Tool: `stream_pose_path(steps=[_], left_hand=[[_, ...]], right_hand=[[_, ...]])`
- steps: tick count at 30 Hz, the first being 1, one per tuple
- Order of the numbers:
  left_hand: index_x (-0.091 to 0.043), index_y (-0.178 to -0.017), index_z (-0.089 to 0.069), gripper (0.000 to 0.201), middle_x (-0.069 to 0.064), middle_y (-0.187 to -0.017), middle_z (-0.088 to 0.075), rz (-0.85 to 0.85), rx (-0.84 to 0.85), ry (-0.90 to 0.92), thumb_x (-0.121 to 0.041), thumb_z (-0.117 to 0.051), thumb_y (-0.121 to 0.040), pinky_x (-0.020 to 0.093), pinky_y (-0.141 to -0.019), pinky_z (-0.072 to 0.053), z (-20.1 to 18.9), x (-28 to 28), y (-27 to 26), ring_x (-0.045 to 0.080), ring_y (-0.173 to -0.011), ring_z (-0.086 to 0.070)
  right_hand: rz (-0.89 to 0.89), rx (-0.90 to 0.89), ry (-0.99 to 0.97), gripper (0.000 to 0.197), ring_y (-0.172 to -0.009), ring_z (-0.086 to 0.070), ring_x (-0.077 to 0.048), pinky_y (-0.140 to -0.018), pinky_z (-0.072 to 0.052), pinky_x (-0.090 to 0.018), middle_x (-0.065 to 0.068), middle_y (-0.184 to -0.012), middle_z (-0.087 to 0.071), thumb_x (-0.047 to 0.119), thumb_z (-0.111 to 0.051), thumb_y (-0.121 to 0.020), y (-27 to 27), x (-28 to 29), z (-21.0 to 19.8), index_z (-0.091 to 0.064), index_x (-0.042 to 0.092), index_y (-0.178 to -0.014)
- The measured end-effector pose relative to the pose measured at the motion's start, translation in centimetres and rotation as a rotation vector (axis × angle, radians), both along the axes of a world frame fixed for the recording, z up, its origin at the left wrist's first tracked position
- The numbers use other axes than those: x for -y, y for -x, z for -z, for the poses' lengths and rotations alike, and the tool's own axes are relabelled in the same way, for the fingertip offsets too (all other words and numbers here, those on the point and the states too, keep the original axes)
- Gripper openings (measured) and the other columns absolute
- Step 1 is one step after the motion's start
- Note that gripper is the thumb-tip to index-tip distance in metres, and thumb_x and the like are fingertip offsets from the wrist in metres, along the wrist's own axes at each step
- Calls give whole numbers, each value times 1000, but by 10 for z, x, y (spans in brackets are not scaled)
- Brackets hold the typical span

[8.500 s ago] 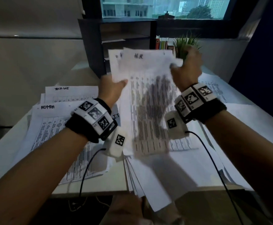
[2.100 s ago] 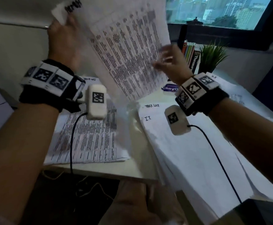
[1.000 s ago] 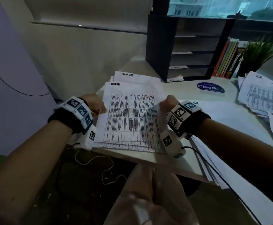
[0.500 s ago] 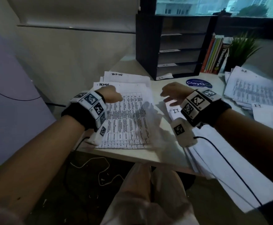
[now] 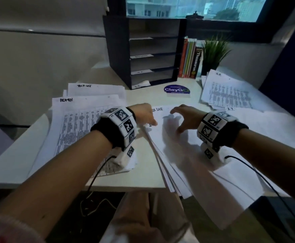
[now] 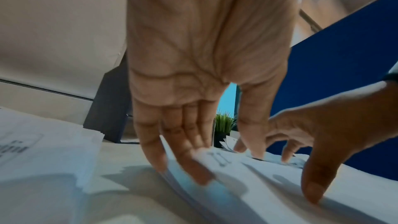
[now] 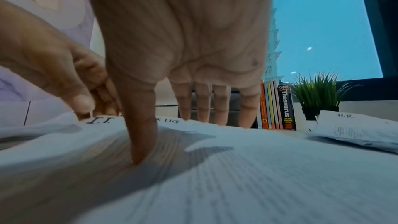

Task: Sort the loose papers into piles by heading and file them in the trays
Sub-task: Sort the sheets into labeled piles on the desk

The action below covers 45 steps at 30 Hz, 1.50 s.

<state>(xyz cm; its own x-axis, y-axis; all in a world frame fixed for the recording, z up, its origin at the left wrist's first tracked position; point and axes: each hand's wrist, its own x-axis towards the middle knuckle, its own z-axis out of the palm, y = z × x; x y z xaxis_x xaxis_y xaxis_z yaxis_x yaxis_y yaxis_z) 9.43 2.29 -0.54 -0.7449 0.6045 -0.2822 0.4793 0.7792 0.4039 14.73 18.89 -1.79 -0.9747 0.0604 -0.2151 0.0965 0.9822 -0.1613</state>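
Left hand (image 5: 144, 114) fingertips (image 6: 200, 175) curl under the near-left corner of the unsorted paper stack (image 5: 187, 155), pinching its top sheets. Right hand (image 5: 187, 118), fingers spread, presses the stack directly beneath it. The stack's long axis runs toward the person, overhanging the desk (image 5: 17, 155).

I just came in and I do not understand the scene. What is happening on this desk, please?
A person is sorting papers by heading. Both hands work on the loose stack in the middle, which hangs over the desk edge: the left hand pinches the corner of a sheet marked I.T., and the right hand rests spread on top. Piles headed ADMIN and H.R. lie on either side. The black trays look unfilled.
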Motion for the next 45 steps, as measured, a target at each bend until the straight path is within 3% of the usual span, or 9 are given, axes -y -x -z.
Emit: stream_pose_path(steps=[6, 10, 15, 19, 24, 28, 31, 39, 45], left_hand=[[-20, -67, -57, 24, -2, -70, -57, 181, 57, -57, -22, -55, -91, 19, -60, -38, -3, -15, 4, 8, -62, -50], [-8, -98, -68, 37, 7, -107, -64, 5, 57, -245, -34, -41, -97, 24, -78, -42, -9, -14, 16, 17, -95, -57], [5, -116, -56, 35, 17, -124, -56, -120, -121, 19, -20, -42, -96, 32, -90, -40, 2, -8, 32, 30, -115, -51], [-7, -87, -53, 6, 11, -97, -52, -141, -202, -43, -11, -50, -90, 26, -71, -38, 6, -8, 30, 21, -89, -49], [-11, -118, -54, 34, 14, -125, -50, -178, -264, -184, -2, -55, -85, 29, -85, -42, 10, -10, 21, 27, -109, -52], [-11, -111, -60, 30, 8, -106, -59, -85, -251, -265, 1, -55, -84, 24, -78, -39, 2, -8, 12, 22, -105, -54], [-11, -88, -67, 10, 1, -79, -63, 65, -2, -203, -11, -57, -88, 22, -69, -42, -8, -7, 7, 12, -75, -59], [-11, -98, -62, 22, 8, -104, -55, -219, -22, -276, -10, -40, -94, 22, -77, -38, 3, -7, 30, 21, -98, -50], [-15, -82, -50, 15, 7, -90, -50, -196, -118, -92, -4, -41, -89, 26, -67, -36, 9, -11, 38, 19, -82, -43]], right_hand=[[-18, -42, -148, 63, -122, -40, -24, -98, -31, -40, -3, -126, -51, 35, -78, -68, 3, -2, 0, -51, 16, -122], [-61, -98, -249, 25, -102, -47, -24, -89, -29, -40, -1, -81, -53, 28, -75, -71, 1, 1, -1, -56, 16, -80], [-127, -102, -204, 40, -71, -42, -26, -56, -28, -26, 0, -60, -36, 7, -69, -71, 3, 5, 2, -33, 16, -55], [-107, -77, -160, 23, -82, -51, -29, -58, -34, -27, -7, -85, -52, 10, -69, -75, 2, 5, 0, -54, 14, -92], [-95, -68, -123, 95, -95, -58, -34, -75, -44, -39, -17, -104, -59, 8, -73, -74, 2, 8, 0, -9, 23, -144], [-85, -89, -115, 108, -88, -58, -33, -76, -48, -42, -17, -101, -60, 9, -75, -73, 2, 6, 2, 4, 25, -146], [-88, -92, -147, 81, -99, -57, -34, -75, -45, -38, -15, -114, -58, 18, -76, -73, 2, 6, 1, -25, 17, -136], [-151, -157, -260, 28, -97, -58, -34, -65, -35, -30, -13, -104, -61, 15, -70, -78, -4, 8, -1, -59, 12, -103], [-164, -148, -217, 46, -100, -58, -31, -68, -41, -30, -12, -112, -60, 14, -71, -77, 0, 6, 2, -54, 15, -119]])
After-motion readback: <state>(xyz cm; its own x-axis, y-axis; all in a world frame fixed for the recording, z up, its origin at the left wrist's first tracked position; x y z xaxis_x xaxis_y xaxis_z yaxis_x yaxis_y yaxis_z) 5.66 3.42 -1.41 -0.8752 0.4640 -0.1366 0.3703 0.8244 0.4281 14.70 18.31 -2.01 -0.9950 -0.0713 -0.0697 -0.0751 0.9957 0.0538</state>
